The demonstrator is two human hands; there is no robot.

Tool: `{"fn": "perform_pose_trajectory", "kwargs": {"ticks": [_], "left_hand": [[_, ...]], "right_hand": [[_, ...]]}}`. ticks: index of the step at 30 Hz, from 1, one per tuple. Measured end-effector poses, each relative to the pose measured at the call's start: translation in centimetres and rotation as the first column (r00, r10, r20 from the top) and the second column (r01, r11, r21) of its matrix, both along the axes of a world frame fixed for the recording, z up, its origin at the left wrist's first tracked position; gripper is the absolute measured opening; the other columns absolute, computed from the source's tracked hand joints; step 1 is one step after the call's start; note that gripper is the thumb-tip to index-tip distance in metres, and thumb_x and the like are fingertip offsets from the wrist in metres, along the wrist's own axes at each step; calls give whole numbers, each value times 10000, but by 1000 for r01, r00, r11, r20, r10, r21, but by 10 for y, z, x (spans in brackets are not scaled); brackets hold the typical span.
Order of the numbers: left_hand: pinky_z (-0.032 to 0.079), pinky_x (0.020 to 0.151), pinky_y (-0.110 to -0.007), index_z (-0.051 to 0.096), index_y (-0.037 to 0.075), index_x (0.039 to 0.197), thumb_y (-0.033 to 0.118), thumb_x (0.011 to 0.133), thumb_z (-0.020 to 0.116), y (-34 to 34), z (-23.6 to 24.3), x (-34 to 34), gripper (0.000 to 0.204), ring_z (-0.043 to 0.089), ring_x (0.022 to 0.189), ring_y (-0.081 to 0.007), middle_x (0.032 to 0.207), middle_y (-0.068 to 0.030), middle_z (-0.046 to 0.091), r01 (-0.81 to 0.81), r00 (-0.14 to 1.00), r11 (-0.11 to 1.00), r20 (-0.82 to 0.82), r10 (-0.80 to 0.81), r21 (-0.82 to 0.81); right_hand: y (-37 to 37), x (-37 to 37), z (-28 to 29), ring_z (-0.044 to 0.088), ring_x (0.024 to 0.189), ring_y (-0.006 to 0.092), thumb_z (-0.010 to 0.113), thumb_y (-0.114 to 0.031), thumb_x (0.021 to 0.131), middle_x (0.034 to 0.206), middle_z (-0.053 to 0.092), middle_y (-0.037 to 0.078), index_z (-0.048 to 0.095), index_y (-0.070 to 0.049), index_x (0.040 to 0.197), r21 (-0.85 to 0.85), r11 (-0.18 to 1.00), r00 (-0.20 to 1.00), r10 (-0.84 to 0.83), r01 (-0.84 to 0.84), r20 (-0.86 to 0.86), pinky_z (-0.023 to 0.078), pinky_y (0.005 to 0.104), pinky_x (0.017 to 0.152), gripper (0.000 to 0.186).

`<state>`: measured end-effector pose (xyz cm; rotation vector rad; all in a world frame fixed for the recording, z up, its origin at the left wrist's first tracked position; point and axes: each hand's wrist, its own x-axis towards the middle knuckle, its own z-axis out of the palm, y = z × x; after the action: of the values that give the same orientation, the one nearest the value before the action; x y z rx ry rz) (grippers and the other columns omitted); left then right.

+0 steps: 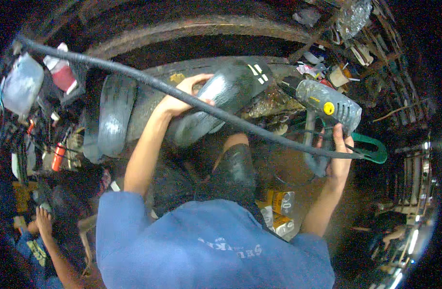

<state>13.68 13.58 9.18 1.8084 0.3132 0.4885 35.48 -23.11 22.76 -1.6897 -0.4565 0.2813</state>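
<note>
So your left hand (pixel 182 96) is up on the dusty grey curved rubber tyre piece (pixel 221 96), fingers wrapped over its upper edge, so that grip is closed on the rubber. The piece sits tilted right in the middle in front of you, leaning against the big dark tyre (pixel 182 29) behind it. Your right hand (pixel 339 154) is clamped around the handle of the grey power tool with the yellow round knob (pixel 327 108), out on your right side, its nose aimed left toward the rubber piece. A thick black hose (pixel 134 74) runs across the whole scene from upper left down to your right hand, passing in front of your left wrist. There's a green loop-shaped plastic handle (pixel 373 149) just beside your right hand. Another person's hand (pixel 43 219) shows low on the left, well apart from yours.
</note>
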Motion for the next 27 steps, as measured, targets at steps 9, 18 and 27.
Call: {"fn": "perform_pose_trajectory", "kwargs": {"ticks": [9,18,27], "left_hand": [[461,1133,-501,534,25,1498,313,987,708,-9,-55,-17,612,588,1315,-437,1401,-260,628,-402,904,730,110,414,553],[507,941,-477,644,2,1184,37,986,553,-120,-60,-114,221,650,969,-383,1026,-171,707,-766,634,592,149,759,250],[506,856,-584,542,52,1325,217,1067,540,-155,-127,-178,306,666,1051,-477,1162,-238,692,-679,474,566,-310,824,467]], "right_hand": [[22,-32,31,634,583,160,577,-408,1104,738,678,84,651,-21,1032,-268,935,968,249,-230,39,522,297,558,401],[57,-55,37,627,595,144,673,-435,1047,792,669,43,637,-74,1090,-356,891,953,301,-282,1,501,294,547,365],[89,-38,40,617,583,136,716,-478,1013,773,668,42,631,-79,1034,-475,849,947,309,-233,87,487,292,546,408]]}}
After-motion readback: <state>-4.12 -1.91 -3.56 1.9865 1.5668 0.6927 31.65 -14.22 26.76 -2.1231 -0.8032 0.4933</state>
